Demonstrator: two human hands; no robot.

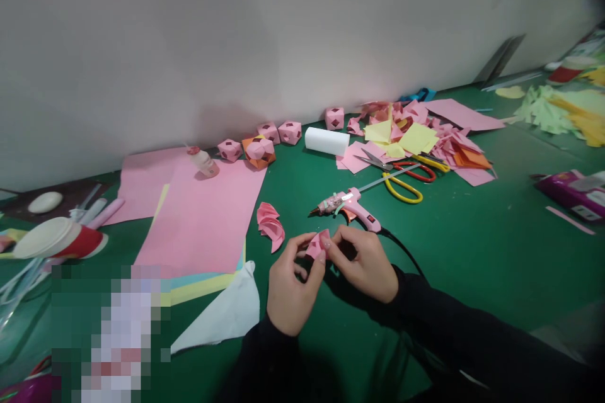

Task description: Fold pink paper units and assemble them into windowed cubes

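Between my two hands is a small piece of folded pink paper [317, 245], its corners pointing up. My left hand [293, 286] pinches it from the left with thumb and fingers. From the right, my right hand [362, 261] grips the same piece with thumb and forefinger. Just beyond my fingers lies a pink hot glue gun [352, 206], its nozzle towards the left and a glue stick [387, 177] sticking out of its back. Left of my hands rest several folded pink pieces [271, 227] in a fanned row.
Pink sheets [208, 220] with a small bottle [203, 162] lie left. Folded paper balls [259, 150] and a white roll [327, 141] line the wall. Scissors [401, 187] sit by a paper heap [416, 132]. A tissue [227, 312] lies in front, a paper cup [61, 238] far left.
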